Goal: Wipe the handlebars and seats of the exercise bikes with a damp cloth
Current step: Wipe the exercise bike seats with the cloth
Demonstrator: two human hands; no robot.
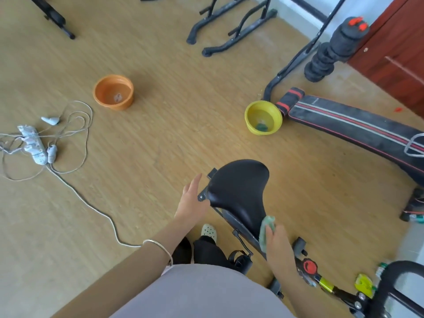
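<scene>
The black bike seat (238, 191) stands at lower centre, its long axis running from the broad rear, farthest from the person, to the narrow nose nearest them. The right hand (278, 242) grasps a green cloth (266, 232) and presses it against the nose. The left hand (191, 203) lies flat with fingers released, against the seat's left edge (by the metal bracket). An orange bowl (114, 91) and a yellow bowl (263, 117) sit on the wooden floor (160, 134) beyond.

Wood-look floor (160, 138) — on it an orange basin (114, 92), yellow basin (263, 117), power strip (34, 145) with tangled cord.
</scene>
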